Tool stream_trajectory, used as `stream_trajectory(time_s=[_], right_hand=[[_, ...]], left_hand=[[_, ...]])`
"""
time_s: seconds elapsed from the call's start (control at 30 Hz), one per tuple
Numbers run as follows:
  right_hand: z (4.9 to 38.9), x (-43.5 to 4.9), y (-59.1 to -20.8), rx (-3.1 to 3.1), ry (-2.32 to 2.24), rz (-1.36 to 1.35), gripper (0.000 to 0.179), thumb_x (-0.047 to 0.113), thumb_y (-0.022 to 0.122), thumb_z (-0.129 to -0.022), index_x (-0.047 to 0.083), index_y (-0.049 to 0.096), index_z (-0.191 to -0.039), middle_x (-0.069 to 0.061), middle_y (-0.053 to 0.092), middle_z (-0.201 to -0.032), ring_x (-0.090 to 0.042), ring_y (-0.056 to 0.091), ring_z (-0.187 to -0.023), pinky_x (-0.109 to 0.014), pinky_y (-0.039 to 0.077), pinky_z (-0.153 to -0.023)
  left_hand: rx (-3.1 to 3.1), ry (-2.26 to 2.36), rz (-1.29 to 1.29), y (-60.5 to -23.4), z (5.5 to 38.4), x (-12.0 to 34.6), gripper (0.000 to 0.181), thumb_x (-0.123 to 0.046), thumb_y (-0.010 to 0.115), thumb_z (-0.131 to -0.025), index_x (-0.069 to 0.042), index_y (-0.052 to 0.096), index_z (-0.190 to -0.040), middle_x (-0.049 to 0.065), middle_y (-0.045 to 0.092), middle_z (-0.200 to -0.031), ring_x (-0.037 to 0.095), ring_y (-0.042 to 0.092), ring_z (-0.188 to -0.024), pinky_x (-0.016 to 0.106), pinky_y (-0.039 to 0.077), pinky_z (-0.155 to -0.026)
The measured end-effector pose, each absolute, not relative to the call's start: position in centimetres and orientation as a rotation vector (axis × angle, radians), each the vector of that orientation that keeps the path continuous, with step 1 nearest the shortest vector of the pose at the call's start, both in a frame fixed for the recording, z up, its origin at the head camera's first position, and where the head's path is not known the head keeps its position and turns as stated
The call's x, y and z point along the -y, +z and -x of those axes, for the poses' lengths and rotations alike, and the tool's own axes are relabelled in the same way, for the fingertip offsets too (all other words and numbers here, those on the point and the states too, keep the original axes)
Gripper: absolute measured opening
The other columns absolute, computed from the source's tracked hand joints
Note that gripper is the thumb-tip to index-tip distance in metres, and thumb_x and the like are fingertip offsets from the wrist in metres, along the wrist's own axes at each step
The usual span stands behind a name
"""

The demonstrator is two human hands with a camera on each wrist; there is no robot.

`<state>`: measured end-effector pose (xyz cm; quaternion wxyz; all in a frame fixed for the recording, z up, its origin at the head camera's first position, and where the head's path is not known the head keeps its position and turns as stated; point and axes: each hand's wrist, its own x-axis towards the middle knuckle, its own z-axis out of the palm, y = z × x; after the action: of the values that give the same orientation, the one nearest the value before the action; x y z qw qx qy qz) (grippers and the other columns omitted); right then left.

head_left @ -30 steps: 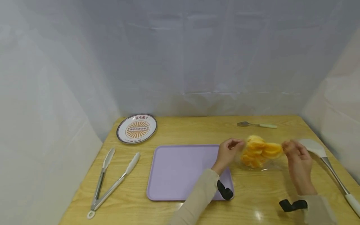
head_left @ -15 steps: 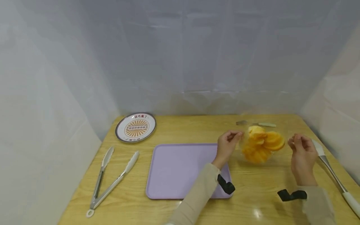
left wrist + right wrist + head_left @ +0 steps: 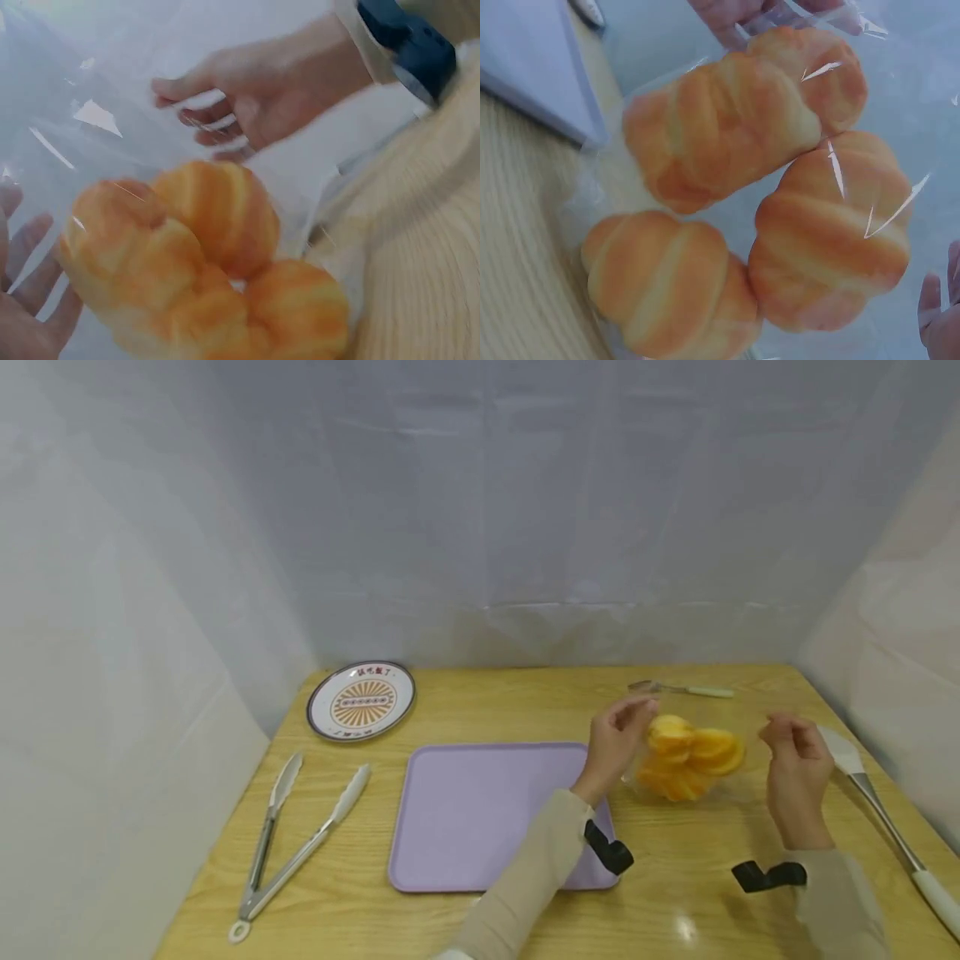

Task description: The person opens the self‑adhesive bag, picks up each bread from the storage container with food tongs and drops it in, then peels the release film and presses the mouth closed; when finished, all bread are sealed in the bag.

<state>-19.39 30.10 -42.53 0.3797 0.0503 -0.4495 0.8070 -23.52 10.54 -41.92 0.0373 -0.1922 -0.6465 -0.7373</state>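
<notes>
Between my hands hangs a clear plastic bag (image 3: 633, 777) with several golden bread rolls (image 3: 675, 760) gathered in its lower part. My left hand (image 3: 615, 743) pinches the bag's upper left side with thumb and fingertips. At the opposite side, my right hand (image 3: 799, 768) pinches the thin film, which barely shows in the head view. Striped rolls (image 3: 217, 217) press against one another in the left wrist view, with the right hand (image 3: 262, 90) beyond them. The right wrist view shows the rolls (image 3: 832, 232) close up through shiny plastic; part of the left hand (image 3: 742, 13) appears above.
A purple tray (image 3: 487, 818) lies under the left forearm. To its left are spread tongs (image 3: 300, 852) and a patterned plate (image 3: 362, 702). A small fork (image 3: 682, 690) lies behind the bag, and a long-handled white-headed utensil (image 3: 885, 818) along the right edge.
The rolls in the bag rose a little, then sank back and shifted slightly left. My right hand moved outward and then slightly back in. My left hand moved a little up and right.
</notes>
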Motion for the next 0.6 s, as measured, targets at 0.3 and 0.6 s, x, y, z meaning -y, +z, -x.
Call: stream_trajectory(time_s=[0.3, 0.6], right_hand=[[19.4, -29.7, -40.9, 0.716, 2.235, 0.07, 0.02, -0.005, 0.061, -0.091, -0.009, 0.061, -0.071, -0.011, 0.061, -0.066, -0.018, 0.059, -0.054, -0.022, 0.054, -0.056], [19.3, -29.8, -40.2, 0.917, 2.15, 0.386, 0.032, 0.001, 0.057, -0.095, 0.002, 0.053, -0.062, -0.003, 0.052, -0.058, -0.012, 0.051, -0.052, -0.018, 0.052, -0.053]], left_hand=[[1.679, -2.612, 0.325, -41.1, 24.1, -11.4, 0.032, -0.015, 0.057, -0.099, 0.014, 0.067, -0.106, 0.032, 0.068, -0.105, 0.012, 0.071, -0.084, 0.034, 0.057, -0.088], [1.589, -2.711, 0.262, -41.0, 23.9, -11.6, 0.035, -0.016, 0.052, -0.1, 0.015, 0.065, -0.111, 0.036, 0.064, -0.108, 0.04, 0.068, -0.102, 0.037, 0.056, -0.09]])
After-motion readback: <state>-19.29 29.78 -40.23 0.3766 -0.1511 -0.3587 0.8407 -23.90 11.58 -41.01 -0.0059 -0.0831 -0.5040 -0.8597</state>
